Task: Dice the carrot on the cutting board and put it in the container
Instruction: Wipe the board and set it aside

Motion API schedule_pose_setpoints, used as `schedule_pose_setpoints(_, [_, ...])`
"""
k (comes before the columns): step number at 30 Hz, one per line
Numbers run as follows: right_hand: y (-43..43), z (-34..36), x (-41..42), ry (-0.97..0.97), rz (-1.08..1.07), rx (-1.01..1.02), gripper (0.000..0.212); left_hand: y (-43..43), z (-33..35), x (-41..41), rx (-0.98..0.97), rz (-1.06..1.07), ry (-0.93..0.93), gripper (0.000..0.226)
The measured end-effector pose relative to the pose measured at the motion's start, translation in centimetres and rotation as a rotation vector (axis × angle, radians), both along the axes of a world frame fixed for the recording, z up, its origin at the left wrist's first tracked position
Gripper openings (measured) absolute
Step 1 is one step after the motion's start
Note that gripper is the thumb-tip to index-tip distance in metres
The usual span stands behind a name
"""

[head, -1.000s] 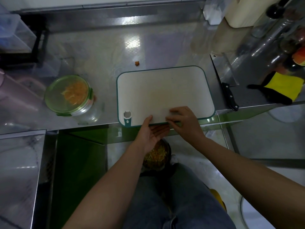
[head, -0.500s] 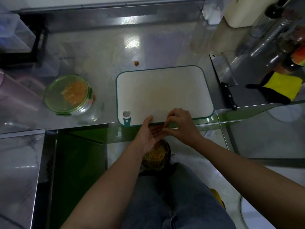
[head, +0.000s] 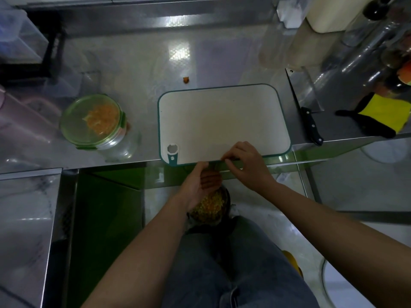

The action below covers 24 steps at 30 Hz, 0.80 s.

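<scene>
Left hand (head: 198, 186) cupped and released below the edge of the cutting board (head: 222, 121), apparently as a catch-tray; right hand (head: 247, 166) curled there, grasp unclear

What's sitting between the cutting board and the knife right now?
Nothing. In the head view, only a strip of bare steel counter separates the cutting board from the knife lying to its right.

Counter (head: 138, 63) bears cutting board (head: 222, 121), container (head: 95, 121), knife (head: 308, 117), perhaps carrot scrap (head: 186, 80).

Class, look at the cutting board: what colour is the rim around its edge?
Teal green, framing the off-white cutting board; the head view shows it clearly.
</scene>
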State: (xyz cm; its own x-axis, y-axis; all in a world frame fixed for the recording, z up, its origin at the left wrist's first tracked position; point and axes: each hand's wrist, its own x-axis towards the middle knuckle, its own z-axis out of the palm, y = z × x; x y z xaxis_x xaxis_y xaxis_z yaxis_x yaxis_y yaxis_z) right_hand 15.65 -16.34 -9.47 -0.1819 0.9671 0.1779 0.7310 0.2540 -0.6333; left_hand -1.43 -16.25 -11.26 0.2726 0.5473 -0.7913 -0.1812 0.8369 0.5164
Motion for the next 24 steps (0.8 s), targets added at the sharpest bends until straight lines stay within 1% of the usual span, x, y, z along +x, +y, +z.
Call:
schedule_pose_setpoints(2, [0.1,-0.2,0.1,-0.013,-0.025,0.013,0.021,-0.3,-0.8,-0.2,0.026,-0.114,0.116,0.038])
schedule_pose_setpoints(5, [0.3,-0.3,-0.1,-0.040,-0.036,0.015,0.017,-0.5,-1.5,0.2,0.122,-0.406,0.355,0.034])
schedule_pose_setpoints(7, [0.5,-0.3,-0.3,-0.057,-0.036,0.007,0.015,-0.3,-1.8,0.6,0.206,-0.491,0.443,0.037])
schedule_pose_setpoints(11, [0.8,-0.4,-0.7,-0.091,-0.036,-0.023,0.016,0.0,-2.6,0.9,0.378,-0.506,0.612,0.036])
schedule_pose_setpoints(14, [0.9,-0.2,-0.8,-0.101,-0.029,-0.027,0.016,0.0,-2.7,0.5,0.405,-0.433,0.676,0.028])
schedule_pose_setpoints(16, [0.9,0.0,-0.6,-0.087,-0.030,-0.034,0.015,-0.2,-2.1,0.3,0.355,-0.363,0.648,0.017])
schedule_pose_setpoints(17, [0.9,0.2,-0.4,-0.074,-0.034,-0.042,0.015,-0.2,-1.6,0.2,0.318,-0.311,0.603,0.012])
schedule_pose_setpoints(19, [0.7,0.7,-0.1,-0.047,-0.053,-0.054,0.017,-0.1,-0.7,-0.1,0.225,-0.142,0.461,0.008])
schedule_pose_setpoints(20, [0.6,0.9,0.1,-0.055,-0.059,-0.062,0.021,-0.1,0.0,-0.2,0.168,-0.031,0.356,0.007])
schedule_pose_setpoints(21, [0.5,0.9,0.3,-0.093,-0.065,-0.089,0.030,-0.1,0.6,-0.3,0.111,0.083,0.240,0.006])
schedule_pose_setpoints(22, [0.4,0.9,0.6,-0.158,-0.060,-0.149,0.043,0.1,1.2,-0.4,0.069,0.192,0.128,0.009])
schedule_pose_setpoints(24, [0.1,1.0,1.0,-0.312,-0.018,-0.294,0.068,0.6,2.0,-0.5,0.017,0.374,-0.025,0.019])
